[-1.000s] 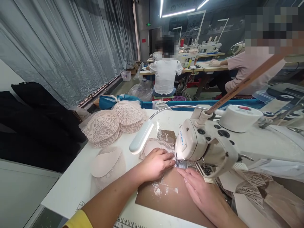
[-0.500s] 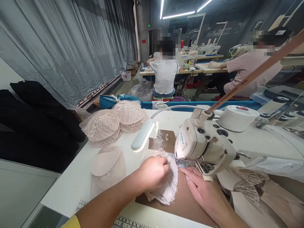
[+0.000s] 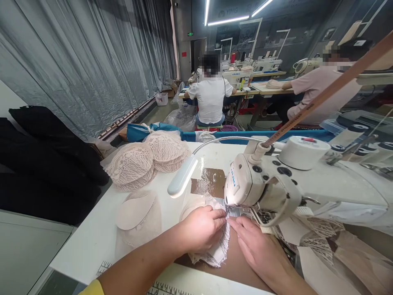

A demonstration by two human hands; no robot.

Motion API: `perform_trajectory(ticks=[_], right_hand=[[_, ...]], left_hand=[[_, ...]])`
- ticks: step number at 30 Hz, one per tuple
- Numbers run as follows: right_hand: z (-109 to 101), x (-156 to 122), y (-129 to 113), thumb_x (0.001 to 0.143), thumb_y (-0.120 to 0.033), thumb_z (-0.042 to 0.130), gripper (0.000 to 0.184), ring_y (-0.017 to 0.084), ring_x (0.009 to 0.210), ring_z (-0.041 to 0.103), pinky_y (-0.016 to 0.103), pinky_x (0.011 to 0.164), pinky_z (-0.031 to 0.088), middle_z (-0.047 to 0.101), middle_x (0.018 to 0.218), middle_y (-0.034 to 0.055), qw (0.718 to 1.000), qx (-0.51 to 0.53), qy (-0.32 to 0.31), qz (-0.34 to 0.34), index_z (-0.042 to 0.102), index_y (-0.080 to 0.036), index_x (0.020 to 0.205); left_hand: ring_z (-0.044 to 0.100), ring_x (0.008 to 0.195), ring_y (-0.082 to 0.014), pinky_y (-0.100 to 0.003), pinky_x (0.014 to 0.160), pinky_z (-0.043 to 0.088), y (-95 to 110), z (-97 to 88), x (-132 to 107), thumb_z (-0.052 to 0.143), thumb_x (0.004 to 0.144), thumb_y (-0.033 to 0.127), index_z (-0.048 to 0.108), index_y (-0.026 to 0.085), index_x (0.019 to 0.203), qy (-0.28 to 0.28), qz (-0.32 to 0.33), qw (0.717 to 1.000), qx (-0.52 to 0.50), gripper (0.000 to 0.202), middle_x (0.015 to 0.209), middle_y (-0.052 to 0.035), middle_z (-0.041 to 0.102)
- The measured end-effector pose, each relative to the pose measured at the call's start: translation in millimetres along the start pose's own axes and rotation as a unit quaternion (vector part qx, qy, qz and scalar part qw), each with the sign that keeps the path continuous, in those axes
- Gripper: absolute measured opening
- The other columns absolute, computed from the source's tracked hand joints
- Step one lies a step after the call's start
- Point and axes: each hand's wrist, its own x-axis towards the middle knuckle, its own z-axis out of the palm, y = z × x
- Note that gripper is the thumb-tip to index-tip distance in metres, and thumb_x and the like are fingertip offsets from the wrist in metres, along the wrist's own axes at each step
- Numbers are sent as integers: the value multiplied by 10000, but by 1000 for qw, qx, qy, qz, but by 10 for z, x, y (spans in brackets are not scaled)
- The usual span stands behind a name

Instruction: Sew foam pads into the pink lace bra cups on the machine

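Pale lace cup piece (image 3: 219,250) lay just below the head of the Juki sewing machine (image 3: 260,190), the left hand (image 3: 199,229) curled over it, pinching its edge; the right hand (image 3: 258,248) pressed flat beside, empty. Soft, light and floppy, it seemed best held at the seam edge.

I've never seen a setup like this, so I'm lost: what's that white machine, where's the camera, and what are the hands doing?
The camera sits on the worker's head, looking down at their own hands. The white machine is an industrial sewing machine. The left hand grips a lace piece at the needle; the right hand lies flat beside it, fingers touching the lace edge. On the table lie stacked lace cups and plain pads; a lamp hangs above. Other people sew behind.
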Motion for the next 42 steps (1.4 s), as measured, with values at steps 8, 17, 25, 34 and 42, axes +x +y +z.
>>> perform_trajectory(ticks=[8,17,25,34,42], right_hand=[[-104,113,-37,849,-64,324,439,171,700,704,242,537,541,745,895,87,998,-40,53,-19,708,-121,1055],[-118,139,-67,861,-52,323,427,175,699,702,252,560,546,742,875,85,995,-48,82,-30,716,-106,1018],[-64,108,-41,859,-57,337,423,172,704,685,262,590,535,728,875,75,997,-28,72,-21,708,-139,1047],[147,-93,58,907,-114,308,433,186,886,662,279,727,534,697,1041,104,1000,20,13,12,641,-184,1175],[162,-65,50,919,-109,297,438,196,868,647,310,748,524,686,1043,108,1000,10,7,22,620,-173,1207]], left_hand=[[550,885,-237,-348,782,459,-32,80,3,485,867,267,552,96,1243,27,6,999,35,418,1289,-119,564],[511,921,-233,-362,757,414,-42,45,1,481,864,241,533,139,1251,18,-1,998,54,403,1296,-61,562],[513,1006,-233,-356,822,407,-112,41,36,501,879,231,534,140,1237,20,6,998,56,371,1251,-77,586],[535,1023,-225,-354,862,414,-141,99,27,505,873,230,558,147,1221,38,24,998,32,361,1226,-91,614],[527,998,-228,-352,867,408,-165,97,30,501,870,202,577,155,1186,58,6,998,14,329,1228,-66,618]])
